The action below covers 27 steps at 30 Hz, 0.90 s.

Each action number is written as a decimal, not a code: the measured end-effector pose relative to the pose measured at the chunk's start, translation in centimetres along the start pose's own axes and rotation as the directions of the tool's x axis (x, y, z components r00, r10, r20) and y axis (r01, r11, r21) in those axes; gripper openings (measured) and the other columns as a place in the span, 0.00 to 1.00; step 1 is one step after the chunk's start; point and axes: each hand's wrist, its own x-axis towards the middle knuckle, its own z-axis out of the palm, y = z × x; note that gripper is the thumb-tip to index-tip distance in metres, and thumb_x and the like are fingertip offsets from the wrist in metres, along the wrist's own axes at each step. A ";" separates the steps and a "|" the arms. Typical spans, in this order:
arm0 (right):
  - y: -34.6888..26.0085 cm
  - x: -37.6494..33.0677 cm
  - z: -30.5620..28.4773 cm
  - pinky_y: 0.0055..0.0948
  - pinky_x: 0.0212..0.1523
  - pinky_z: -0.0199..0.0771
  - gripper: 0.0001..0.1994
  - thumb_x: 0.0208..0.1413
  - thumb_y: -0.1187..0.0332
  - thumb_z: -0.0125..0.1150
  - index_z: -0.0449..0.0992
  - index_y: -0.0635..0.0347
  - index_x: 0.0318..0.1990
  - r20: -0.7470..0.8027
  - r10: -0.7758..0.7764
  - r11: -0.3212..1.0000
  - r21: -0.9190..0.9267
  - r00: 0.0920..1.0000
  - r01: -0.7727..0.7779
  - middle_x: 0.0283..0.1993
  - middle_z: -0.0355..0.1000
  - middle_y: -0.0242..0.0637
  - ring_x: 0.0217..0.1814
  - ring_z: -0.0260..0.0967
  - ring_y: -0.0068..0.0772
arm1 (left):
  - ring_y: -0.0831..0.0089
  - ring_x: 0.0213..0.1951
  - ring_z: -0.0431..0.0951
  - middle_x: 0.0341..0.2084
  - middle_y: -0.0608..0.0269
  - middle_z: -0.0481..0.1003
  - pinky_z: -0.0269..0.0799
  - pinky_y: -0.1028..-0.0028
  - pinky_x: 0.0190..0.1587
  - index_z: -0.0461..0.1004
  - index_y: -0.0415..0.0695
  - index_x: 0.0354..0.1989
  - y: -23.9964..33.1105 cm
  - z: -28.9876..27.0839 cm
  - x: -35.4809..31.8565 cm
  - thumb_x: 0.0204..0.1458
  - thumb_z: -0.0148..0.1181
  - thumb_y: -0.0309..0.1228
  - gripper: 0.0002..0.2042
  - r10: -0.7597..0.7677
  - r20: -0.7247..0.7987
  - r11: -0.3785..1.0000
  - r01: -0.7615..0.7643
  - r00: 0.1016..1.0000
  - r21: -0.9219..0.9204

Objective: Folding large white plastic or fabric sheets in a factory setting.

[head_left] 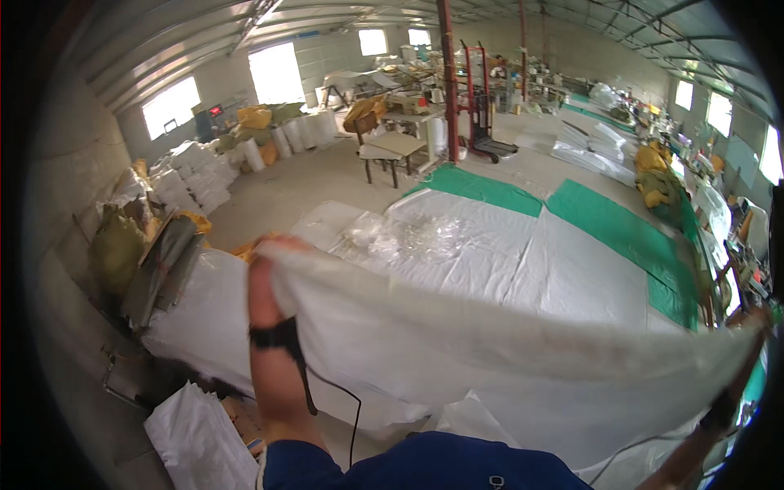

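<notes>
A wide, thin white sheet [498, 351] is stretched across the view in front of me, sagging a little in the middle. At its upper left corner my left hand [280, 243], blurred, is closed on the edge; a black band circles that wrist. Far to the right, my right hand [756, 321] grips the opposite end, small and partly smeared near the picture's rim. Below and behind the held sheet lies a spread of flat white sheeting [563, 261]. Crumpled clear plastic film [408, 237] rests on that sheeting.
Green sheeting [612, 229] borders the white spread. A small table [392, 147] and a red hand stacker [482, 106] stand beyond, near a red post [448, 82]. White bundles [192, 175] line the left wall. A folded white sheet [200, 441] lies at lower left.
</notes>
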 end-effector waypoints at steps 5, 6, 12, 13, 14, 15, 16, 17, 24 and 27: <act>-14.3 13.3 3.0 0.26 0.21 0.55 0.12 0.52 0.64 0.56 0.73 0.64 0.24 -0.290 -0.168 0.981 -0.146 0.942 0.130 0.17 0.62 0.27 0.21 0.54 0.20 | 0.78 0.18 0.65 0.12 0.70 0.67 0.65 0.72 0.25 0.70 0.41 0.19 -9.6 -4.9 15.1 0.48 0.62 0.38 0.15 0.027 -0.024 0.463 0.009 0.999 0.886; -16.2 13.4 1.3 0.26 0.21 0.54 0.12 0.53 0.64 0.55 0.73 0.64 0.25 -0.468 -0.035 0.995 -0.094 0.883 -0.011 0.18 0.62 0.28 0.22 0.54 0.20 | 0.80 0.17 0.63 0.11 0.70 0.65 0.62 0.73 0.21 0.70 0.40 0.19 -8.3 -1.9 16.1 0.49 0.61 0.37 0.14 0.208 -0.058 0.599 -0.080 0.976 0.797; -15.6 1.7 10.8 0.25 0.30 0.66 0.10 0.59 0.63 0.51 0.70 0.60 0.41 -0.316 -0.389 0.919 -0.065 0.866 0.389 0.30 0.65 0.32 0.31 0.63 0.21 | 0.74 0.14 0.65 0.11 0.62 0.65 0.62 0.72 0.19 0.70 0.42 0.21 -9.4 14.5 1.6 0.52 0.57 0.32 0.11 0.424 0.384 0.618 -0.572 0.820 0.540; -16.9 -3.2 14.4 0.24 0.34 0.69 0.10 0.59 0.66 0.53 0.70 0.58 0.44 -0.045 -0.161 0.905 0.392 0.986 0.166 0.37 0.67 0.32 0.34 0.65 0.21 | 0.67 0.19 0.69 0.15 0.61 0.68 0.65 0.70 0.22 0.70 0.43 0.24 -10.7 17.1 -3.0 0.49 0.57 0.29 0.05 0.329 0.565 0.569 -0.636 0.757 0.520; -24.7 -7.7 16.0 0.23 0.34 0.69 0.09 0.57 0.69 0.55 0.70 0.60 0.43 0.271 -0.004 0.708 0.680 0.963 -0.189 0.36 0.68 0.30 0.35 0.66 0.19 | 0.59 0.24 0.73 0.20 0.60 0.70 0.68 0.67 0.25 0.70 0.43 0.28 -11.1 18.3 -7.3 0.45 0.58 0.25 0.03 0.207 0.709 0.502 -0.696 0.674 0.514; -27.7 -10.8 18.0 0.23 0.35 0.69 0.08 0.55 0.72 0.57 0.70 0.62 0.41 0.321 0.042 0.781 0.580 0.946 -0.232 0.34 0.70 0.30 0.35 0.66 0.19 | 0.63 0.24 0.72 0.20 0.60 0.68 0.67 0.68 0.24 0.69 0.43 0.26 -11.8 19.3 -10.2 0.43 0.60 0.23 0.05 0.167 0.743 0.585 -0.672 0.648 0.454; -29.9 -13.0 19.3 0.20 0.35 0.68 0.06 0.57 0.73 0.55 0.68 0.61 0.41 0.408 0.022 0.725 0.622 0.913 -0.296 0.30 0.69 0.28 0.33 0.66 0.17 | 0.62 0.22 0.72 0.20 0.61 0.68 0.65 0.67 0.22 0.68 0.43 0.24 -12.2 19.8 -12.4 0.43 0.62 0.24 0.07 0.108 0.700 0.661 -0.577 0.706 0.480; -31.8 -14.3 20.1 0.19 0.32 0.68 0.05 0.58 0.72 0.54 0.67 0.61 0.39 0.465 0.030 0.679 0.640 0.885 -0.359 0.30 0.69 0.30 0.32 0.65 0.17 | 0.62 0.21 0.71 0.19 0.60 0.67 0.65 0.67 0.22 0.68 0.42 0.24 -12.7 19.6 -13.7 0.44 0.61 0.24 0.07 0.111 0.695 0.643 -0.585 0.710 0.494; -32.5 -18.3 24.2 0.37 0.37 0.81 0.12 0.60 0.68 0.45 0.62 0.69 0.44 0.665 0.044 0.156 0.733 0.746 -0.662 0.34 0.70 0.42 0.36 0.74 0.37 | 0.58 0.21 0.73 0.21 0.55 0.71 0.67 0.67 0.23 0.72 0.38 0.28 -14.6 15.7 -19.5 0.49 0.59 0.23 0.03 -0.025 0.598 0.675 -0.428 0.801 0.602; -30.9 -18.7 23.9 0.39 0.38 0.80 0.11 0.59 0.69 0.44 0.61 0.70 0.43 0.744 0.147 0.024 0.656 0.652 -0.754 0.35 0.69 0.42 0.36 0.74 0.36 | 0.57 0.24 0.75 0.24 0.54 0.74 0.71 0.67 0.26 0.73 0.36 0.33 -15.3 12.6 -20.0 0.49 0.59 0.24 0.05 -0.113 0.463 0.664 -0.280 0.879 0.694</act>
